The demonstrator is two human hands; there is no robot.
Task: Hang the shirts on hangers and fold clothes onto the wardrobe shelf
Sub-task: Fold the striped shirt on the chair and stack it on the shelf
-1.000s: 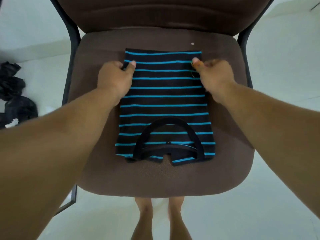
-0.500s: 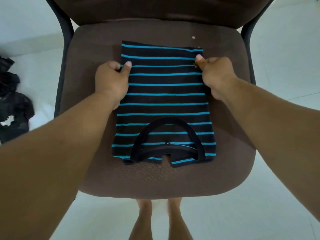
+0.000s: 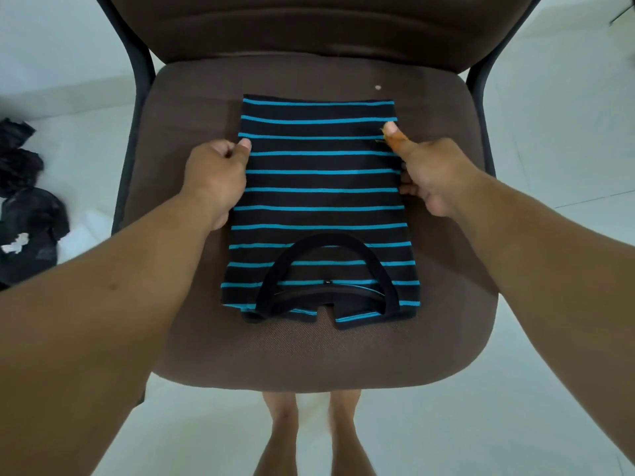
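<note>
Striped shirt (image 3: pixel 319 201), black with blue bands, lies folded into a narrow panel in the middle of the brown chair seat (image 3: pixel 446 304), collar nearest you and the far folded edge towards the chair back (image 3: pixel 309 29). Your left hand (image 3: pixel 214 176) pinches its left edge, thumb on top and fingers curled under; your right hand (image 3: pixel 429 173) grips the right edge the same way, thumb pressed on the cloth.

If you bring the far end over towards the collar, the layers tucked underneath could slip out, since both grips sit on the outer edges only. Lifting one side sooner than the other would likely skew the panel and leave the stripes crooked. The soft, slightly domed seat may also let the cloth slide as you pull.

A small pale speck (image 3: pixel 378 87) sits on the seat beyond the shirt. A heap of dark clothes (image 3: pixel 24 207) lies on the pale floor (image 3: pixel 567 166) to your left, well apart from the chair. The wardrobe shelf is not in view, so you will have to carry the fold there
</note>
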